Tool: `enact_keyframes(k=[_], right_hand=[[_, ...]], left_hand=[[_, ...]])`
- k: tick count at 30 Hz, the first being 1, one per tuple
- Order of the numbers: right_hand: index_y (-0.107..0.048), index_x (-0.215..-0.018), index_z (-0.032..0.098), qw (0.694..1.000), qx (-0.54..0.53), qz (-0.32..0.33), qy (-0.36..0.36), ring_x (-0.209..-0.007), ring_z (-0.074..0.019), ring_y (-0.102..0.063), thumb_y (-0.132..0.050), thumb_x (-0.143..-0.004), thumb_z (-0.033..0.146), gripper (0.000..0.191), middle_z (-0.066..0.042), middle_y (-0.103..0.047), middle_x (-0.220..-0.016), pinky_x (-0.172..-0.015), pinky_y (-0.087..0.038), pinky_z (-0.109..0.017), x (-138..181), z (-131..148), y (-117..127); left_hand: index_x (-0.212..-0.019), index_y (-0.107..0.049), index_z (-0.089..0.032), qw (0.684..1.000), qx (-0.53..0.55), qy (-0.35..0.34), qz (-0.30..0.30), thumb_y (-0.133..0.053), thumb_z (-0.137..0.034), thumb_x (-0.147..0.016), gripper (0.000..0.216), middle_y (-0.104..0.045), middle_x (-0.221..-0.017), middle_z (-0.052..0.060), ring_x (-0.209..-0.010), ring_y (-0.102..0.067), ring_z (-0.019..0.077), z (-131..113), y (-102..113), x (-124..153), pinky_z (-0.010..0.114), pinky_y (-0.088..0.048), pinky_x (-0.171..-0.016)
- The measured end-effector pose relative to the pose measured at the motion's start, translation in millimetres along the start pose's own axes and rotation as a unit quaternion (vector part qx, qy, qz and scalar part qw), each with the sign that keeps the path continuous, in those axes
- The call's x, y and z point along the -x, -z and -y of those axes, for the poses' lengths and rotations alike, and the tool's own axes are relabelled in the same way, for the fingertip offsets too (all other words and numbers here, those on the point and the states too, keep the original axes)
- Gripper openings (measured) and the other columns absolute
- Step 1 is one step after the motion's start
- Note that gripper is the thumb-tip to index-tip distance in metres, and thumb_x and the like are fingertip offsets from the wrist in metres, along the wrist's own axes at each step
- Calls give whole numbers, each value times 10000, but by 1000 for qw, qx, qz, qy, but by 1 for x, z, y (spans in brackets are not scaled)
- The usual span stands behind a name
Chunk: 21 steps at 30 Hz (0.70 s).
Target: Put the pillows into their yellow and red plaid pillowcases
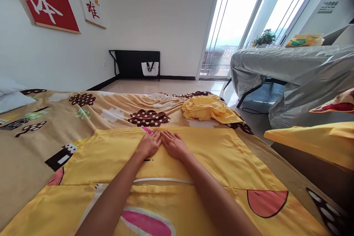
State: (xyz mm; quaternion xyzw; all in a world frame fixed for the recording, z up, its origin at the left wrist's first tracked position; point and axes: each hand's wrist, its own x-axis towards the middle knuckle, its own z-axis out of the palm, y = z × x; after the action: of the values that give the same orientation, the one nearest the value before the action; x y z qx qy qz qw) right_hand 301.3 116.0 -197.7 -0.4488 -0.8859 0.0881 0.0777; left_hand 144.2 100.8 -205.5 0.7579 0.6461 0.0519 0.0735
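A yellow printed cloth [210, 155] lies spread out on the bed, with pink, white and red-orange patterns on it. My left hand [151, 143] rests flat on its upper part, fingers stretched toward the far edge. Beside it, my right hand [174, 143] also presses flat on the fabric, palm down, the two hands almost touching. Both are open and grip nothing. Nearer to me, a seam or opening with a white curved line crosses the cloth below my wrists. Part of the near half is hidden by my forearms.
A patterned brown blanket [116, 105] covers the bed. Crumpled yellow fabric [207, 108] lies at its far right. More yellow cloth [315, 140] hangs at the right. A table under a silvery cover [276, 59] stands beyond; a white bag [149, 69] is by the far wall.
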Motion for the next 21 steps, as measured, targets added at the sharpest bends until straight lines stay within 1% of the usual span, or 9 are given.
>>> enact_keyframes(k=[3,5,8,10,12,14,16,19,21], right_hand=[[-291,-1501,247,998,-5,18,-53,-1463,-193,-164,-268,-973,472,575,-35,-199,-1586,-1171,-151,-457,10,-48,10],[-245,-1516,243,995,7,20,-102,-1468,-194,-135,-257,-970,470,591,-35,-167,-1596,-1174,-132,-466,26,-88,20],[-215,-1524,256,983,68,19,-172,-1471,-179,-113,-245,-964,496,610,-19,-152,-1600,-1186,-85,-453,55,-142,34],[-203,-1526,274,973,109,20,-203,-1473,-170,-96,-244,-958,521,621,-4,-133,-1603,-1191,-69,-446,73,-170,42],[-185,-1529,281,967,125,19,-220,-1475,-170,-78,-236,-955,536,631,-3,-106,-1607,-1191,-79,-450,86,-191,49],[-163,-1532,293,962,128,16,-240,-1477,-181,-59,-223,-950,554,641,-3,-87,-1609,-1185,-108,-471,95,-207,52],[-139,-1535,297,958,127,13,-257,-1478,-199,-51,-210,-945,575,656,-6,-76,-1610,-1175,-139,-500,99,-218,52],[-116,-1537,294,956,129,5,-265,-1477,-215,-66,-192,-940,594,673,-7,-74,-1610,-1164,-168,-525,102,-227,48],[-113,-1537,291,954,137,2,-265,-1476,-213,-76,-188,-940,599,676,-4,-81,-1608,-1162,-173,-527,101,-226,47]], left_hand=[[-1502,-271,-279,998,0,57,-8,-300,-452,-954,576,-167,-1596,31,-1470,-157,237,42,9,7,527,-111,-1181],[-1512,-244,-263,994,1,107,-14,-296,-472,-947,604,-150,-1600,57,-1473,-132,264,80,18,18,568,-99,-1169],[-1518,-229,-219,982,5,185,-24,-275,-500,-938,646,-166,-1596,107,-1469,-129,306,142,30,42,611,-134,-1143],[-1512,-247,-175,973,4,230,-32,-285,-499,-928,669,-197,-1584,145,-1462,-149,333,180,37,60,629,-156,-1128],[-1496,-289,-143,963,1,267,-42,-316,-509,-907,694,-225,-1573,168,-1447,-185,363,208,42,74,639,-173,-1119],[-1477,-336,-139,956,-4,289,-51,-339,-526,-887,706,-252,-1565,167,-1432,-225,377,226,44,83,628,-184,-1124],[-1464,-366,-143,952,-11,300,-56,-336,-532,-884,699,-291,-1551,165,-1426,-246,371,233,44,87,611,-185,-1133],[-1450,-369,-108,947,-33,313,-60,-302,-530,-902,695,-364,-1513,185,-1416,-279,360,230,42,89,628,-202,-1118],[-1410,-399,-53,942,-56,321,-83,-273,-498,-920,674,-404,-1482,211,-1385,-334,369,221,42,90,657,-226,-1089]])
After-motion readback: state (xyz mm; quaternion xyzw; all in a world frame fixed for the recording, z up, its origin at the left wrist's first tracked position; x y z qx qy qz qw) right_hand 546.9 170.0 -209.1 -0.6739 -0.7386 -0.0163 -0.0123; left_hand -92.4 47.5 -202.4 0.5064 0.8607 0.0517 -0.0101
